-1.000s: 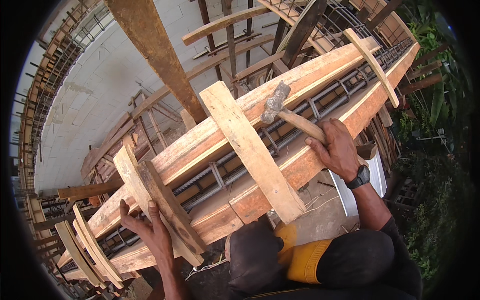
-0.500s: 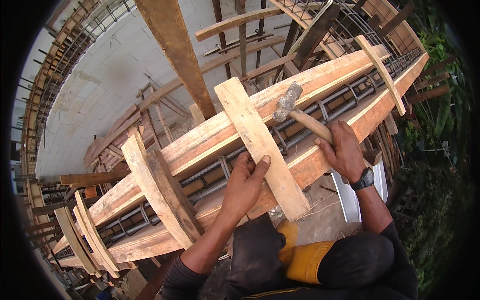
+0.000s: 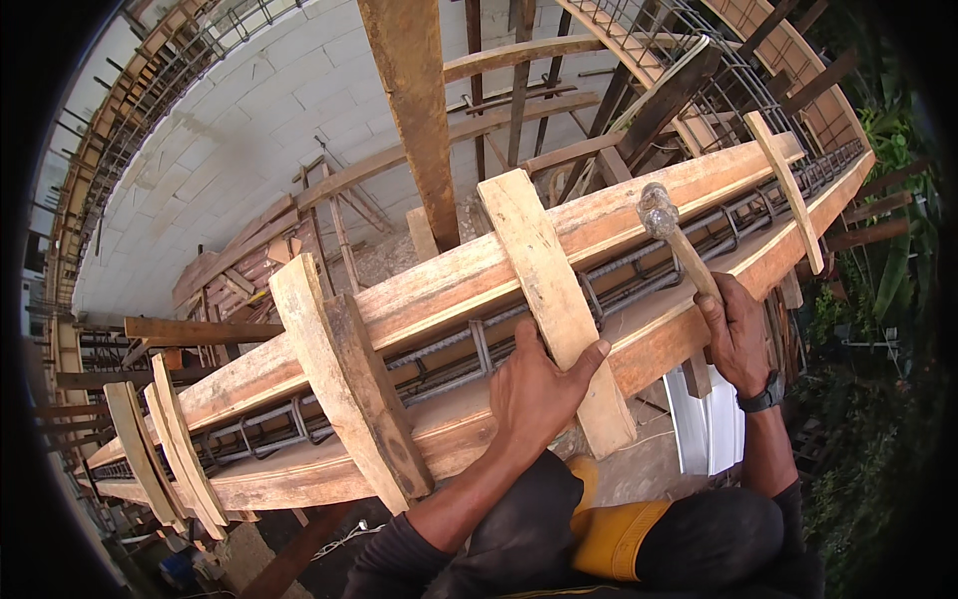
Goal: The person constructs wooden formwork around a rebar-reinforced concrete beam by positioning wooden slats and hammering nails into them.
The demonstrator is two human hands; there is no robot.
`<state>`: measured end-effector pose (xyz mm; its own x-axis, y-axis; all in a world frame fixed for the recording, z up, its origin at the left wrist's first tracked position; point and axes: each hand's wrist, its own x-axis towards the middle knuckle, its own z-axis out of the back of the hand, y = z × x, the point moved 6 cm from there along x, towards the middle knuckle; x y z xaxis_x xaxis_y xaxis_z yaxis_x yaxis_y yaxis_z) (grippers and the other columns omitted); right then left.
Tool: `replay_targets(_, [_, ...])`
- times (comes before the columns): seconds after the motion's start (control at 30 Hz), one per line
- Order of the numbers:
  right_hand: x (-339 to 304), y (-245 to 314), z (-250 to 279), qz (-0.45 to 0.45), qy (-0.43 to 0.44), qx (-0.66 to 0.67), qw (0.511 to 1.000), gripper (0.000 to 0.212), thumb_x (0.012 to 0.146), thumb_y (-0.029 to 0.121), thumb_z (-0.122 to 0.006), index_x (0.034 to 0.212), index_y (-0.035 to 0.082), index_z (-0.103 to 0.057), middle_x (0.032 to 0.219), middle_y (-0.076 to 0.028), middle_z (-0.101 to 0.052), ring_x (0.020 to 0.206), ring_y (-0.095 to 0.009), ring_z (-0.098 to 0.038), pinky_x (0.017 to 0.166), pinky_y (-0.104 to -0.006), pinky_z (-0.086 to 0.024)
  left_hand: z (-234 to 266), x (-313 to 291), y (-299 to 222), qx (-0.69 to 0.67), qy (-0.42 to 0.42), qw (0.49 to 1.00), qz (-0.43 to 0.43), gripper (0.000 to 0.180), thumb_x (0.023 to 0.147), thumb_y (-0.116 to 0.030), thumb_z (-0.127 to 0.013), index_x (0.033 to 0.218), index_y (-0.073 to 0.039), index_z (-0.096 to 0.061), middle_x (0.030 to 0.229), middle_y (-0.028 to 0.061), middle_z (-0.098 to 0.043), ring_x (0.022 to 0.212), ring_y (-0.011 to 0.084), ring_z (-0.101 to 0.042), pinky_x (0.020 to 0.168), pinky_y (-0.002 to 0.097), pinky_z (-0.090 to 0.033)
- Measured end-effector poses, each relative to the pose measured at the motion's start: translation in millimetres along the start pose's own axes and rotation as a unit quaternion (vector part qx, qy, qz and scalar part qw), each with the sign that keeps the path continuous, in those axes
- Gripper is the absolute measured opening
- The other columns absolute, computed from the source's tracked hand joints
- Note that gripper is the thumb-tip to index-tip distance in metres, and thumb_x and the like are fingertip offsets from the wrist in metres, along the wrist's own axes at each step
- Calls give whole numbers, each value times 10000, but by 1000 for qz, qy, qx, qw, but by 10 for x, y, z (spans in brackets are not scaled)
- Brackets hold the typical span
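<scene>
While the right hand (image 3: 736, 337) grips a hammer (image 3: 689, 258), the left hand (image 3: 534, 389) spreads against a board (image 3: 547, 270); beneath them, a trough (image 3: 429, 285) holds rods (image 3: 482, 347).

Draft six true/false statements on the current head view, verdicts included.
1. The right hand grips a wooden-handled hammer. True.
2. The left hand touches a wooden crosspiece. True.
3. The wooden-handled hammer touches that wooden crosspiece. False: they are apart.
4. A rebar cage runs between two long formwork boards. True.
5. A wristwatch is on the left wrist. False: the black wristwatch is on the right.
6. The block wall fills the picture's right edge. False: the block wall is upper left; green foliage is right.
</scene>
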<state>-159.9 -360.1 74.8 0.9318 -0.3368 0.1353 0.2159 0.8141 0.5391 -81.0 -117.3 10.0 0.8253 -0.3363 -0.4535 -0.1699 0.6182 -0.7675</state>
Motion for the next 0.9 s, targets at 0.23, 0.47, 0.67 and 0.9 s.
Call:
replay_targets(0.23, [-65, 0, -163, -228, 145, 385, 883, 424, 1036, 404, -512, 1191, 13, -568, 738, -16, -551, 550, -53, -519, 481, -214, -437, -42, 10, -15, -16, -6, 1000, -2, 643, 810, -458, -792, 1178, 6, -542, 972, 152, -743, 888, 267, -728, 789, 369, -544])
replay_targets(0.47, [363, 131, -31, -204, 101, 373, 899, 414, 1026, 415, -529, 1184, 34, -575, 736, -12, -544, 624, -72, -550, 536, -232, -504, -42, 19, 24, -1, -17, 1000, -4, 651, 809, -481, -783, 1161, 6, -534, 964, 160, -740, 851, 288, -726, 768, 385, -548])
replay_targets(0.67, [1548, 225, -69, -145, 168, 2, 975, 592, 981, 554, -513, 1119, -14, -609, 769, -128, -603, 702, -212, -593, 625, -363, -482, 64, -9, -34, 44, -59, 996, -49, 738, 774, -585, -760, 1103, 28, -511, 789, 194, -706, 748, 388, -709, 675, 477, -548])
replay_targets(0.9, [2501, 654, -517, 158, 295, -315, 888, 495, 828, 456, -646, 987, -13, -647, 818, -232, -687, 841, -409, -681, 760, -490, -526, 5, 34, -38, 36, 3, 999, -1, 733, 735, -555, -801, 1092, 26, -532, 852, 202, -709, 779, 370, -710, 724, 468, -548])
